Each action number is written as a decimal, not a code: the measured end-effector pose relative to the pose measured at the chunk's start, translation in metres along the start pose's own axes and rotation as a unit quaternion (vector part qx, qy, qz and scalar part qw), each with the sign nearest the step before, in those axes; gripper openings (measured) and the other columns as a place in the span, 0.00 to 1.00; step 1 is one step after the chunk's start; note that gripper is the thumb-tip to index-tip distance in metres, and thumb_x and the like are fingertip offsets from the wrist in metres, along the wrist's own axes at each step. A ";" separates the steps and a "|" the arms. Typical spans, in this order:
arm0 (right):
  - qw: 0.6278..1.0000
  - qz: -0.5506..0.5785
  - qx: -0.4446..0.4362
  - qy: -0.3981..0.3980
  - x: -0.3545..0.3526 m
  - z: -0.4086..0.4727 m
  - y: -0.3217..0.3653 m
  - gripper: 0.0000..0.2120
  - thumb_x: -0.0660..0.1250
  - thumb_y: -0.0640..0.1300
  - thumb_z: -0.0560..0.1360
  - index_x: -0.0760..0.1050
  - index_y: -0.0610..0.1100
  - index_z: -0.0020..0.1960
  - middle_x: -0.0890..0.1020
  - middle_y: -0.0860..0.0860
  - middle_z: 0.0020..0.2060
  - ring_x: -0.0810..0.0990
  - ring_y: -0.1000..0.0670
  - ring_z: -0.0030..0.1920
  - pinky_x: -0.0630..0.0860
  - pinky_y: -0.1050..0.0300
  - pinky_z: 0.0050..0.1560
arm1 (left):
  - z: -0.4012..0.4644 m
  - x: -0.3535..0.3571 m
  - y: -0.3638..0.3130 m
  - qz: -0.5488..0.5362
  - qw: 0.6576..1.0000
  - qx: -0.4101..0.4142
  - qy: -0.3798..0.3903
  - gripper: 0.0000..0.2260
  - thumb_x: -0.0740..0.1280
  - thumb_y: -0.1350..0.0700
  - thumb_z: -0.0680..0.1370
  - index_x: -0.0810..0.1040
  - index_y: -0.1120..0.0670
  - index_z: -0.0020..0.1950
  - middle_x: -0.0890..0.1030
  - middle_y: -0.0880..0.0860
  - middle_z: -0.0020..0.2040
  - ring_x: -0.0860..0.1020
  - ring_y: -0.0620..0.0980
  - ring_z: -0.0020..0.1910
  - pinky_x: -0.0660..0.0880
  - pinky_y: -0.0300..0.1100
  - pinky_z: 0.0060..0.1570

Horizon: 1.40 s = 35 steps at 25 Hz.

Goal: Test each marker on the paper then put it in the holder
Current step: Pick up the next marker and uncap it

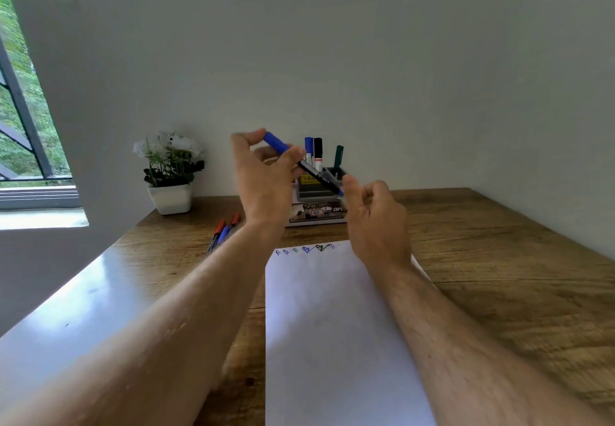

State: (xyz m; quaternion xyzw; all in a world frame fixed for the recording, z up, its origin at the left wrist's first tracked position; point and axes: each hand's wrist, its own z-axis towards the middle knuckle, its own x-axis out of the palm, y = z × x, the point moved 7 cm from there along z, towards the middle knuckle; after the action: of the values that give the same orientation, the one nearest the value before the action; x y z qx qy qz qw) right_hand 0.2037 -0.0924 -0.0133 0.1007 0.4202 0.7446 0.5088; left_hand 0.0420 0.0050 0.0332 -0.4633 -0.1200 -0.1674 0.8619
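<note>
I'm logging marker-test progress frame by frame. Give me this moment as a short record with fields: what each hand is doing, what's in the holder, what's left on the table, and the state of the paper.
left hand: left hand holds the blue marker near its capped end, raised above the table
right hand: right hand at the marker's lower end, fingers curled; grip unclear
holder: holder has three upright markers, blue, black and green
table: three loose markers, two red-capped and one blue
paper: paper has a row of small scribbles at its far edge
</note>
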 end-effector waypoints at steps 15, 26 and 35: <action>0.978 -0.184 -0.085 0.050 0.023 0.002 0.006 0.25 0.53 0.67 0.78 0.71 0.48 0.40 0.76 0.53 0.31 0.75 0.54 0.31 0.76 0.54 0.33 | 0.060 0.092 0.040 0.344 0.923 0.119 0.122 0.15 0.73 0.59 0.75 0.70 0.50 0.55 0.78 0.43 0.35 0.78 0.41 0.33 0.77 0.39 0.35; 0.977 -0.184 -0.079 0.067 0.026 0.005 0.003 0.19 0.56 0.56 0.81 0.73 0.46 0.39 0.77 0.51 0.32 0.73 0.54 0.30 0.70 0.58 0.31 | 0.060 0.116 0.068 0.538 0.812 0.089 0.210 0.18 0.76 0.54 0.72 0.80 0.56 0.61 0.83 0.58 0.53 0.80 0.55 0.51 0.76 0.45 0.49; 0.975 -0.195 -0.034 0.103 0.031 0.004 -0.002 0.21 0.56 0.59 0.81 0.65 0.51 0.33 0.72 0.54 0.28 0.71 0.57 0.29 0.62 0.63 0.29 | 0.071 0.050 0.017 0.522 0.847 -0.020 0.096 0.13 0.79 0.50 0.68 0.84 0.57 0.44 0.85 0.54 0.42 0.84 0.50 0.41 0.82 0.46 0.44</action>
State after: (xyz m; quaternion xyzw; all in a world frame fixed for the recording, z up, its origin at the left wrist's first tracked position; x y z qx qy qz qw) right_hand 0.1931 -0.0645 -0.0210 -0.0774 0.4560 0.6514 0.6014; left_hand 0.0909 0.0640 0.0772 -0.4564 0.2267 0.2613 0.8197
